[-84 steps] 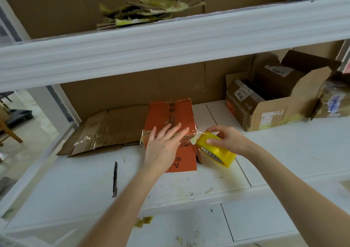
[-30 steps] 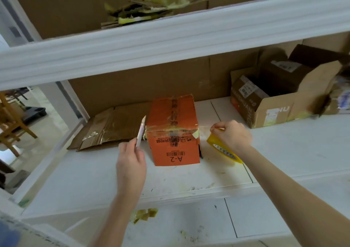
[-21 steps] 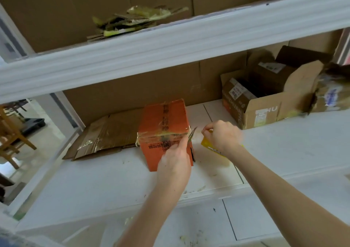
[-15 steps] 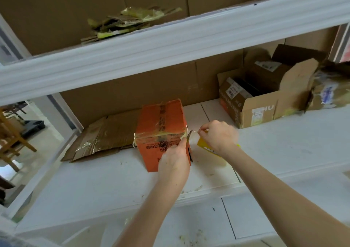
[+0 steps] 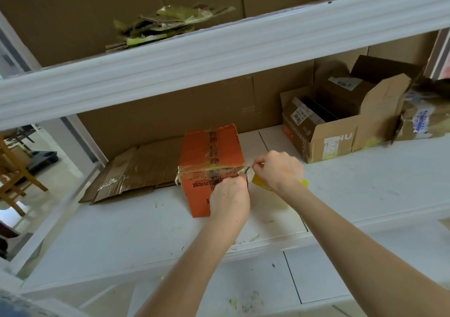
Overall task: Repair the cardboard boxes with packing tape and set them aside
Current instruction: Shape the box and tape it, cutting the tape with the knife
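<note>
Shelf (image 5: pixel 121 231) of white boards, left hand (image 5: pixel 229 195) curled with a thin blade (image 5: pixel 247 169) pinched at the top right corner of the orange box (image 5: pixel 211 156), yellow tape roll (image 5: pixel 258 185) gripped by the right hand (image 5: pixel 278 170) just right of that box, flattened cardboard (image 5: pixel 138 170) laid to the left, open brown box (image 5: pixel 341 131) far right.

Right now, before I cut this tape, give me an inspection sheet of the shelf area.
Surface: white shelf, stained, small bits near the front edge.
Job's things: orange box upright, tape across its front top edge; yellow roll right of it.
Clutter: flat cardboard left; open box right; scraps on upper shelf.
Hands: left hand grips blade at box's right corner; right hand grips roll.
Cables: nothing seen.
Surroundings: wooden chair far left.
</note>
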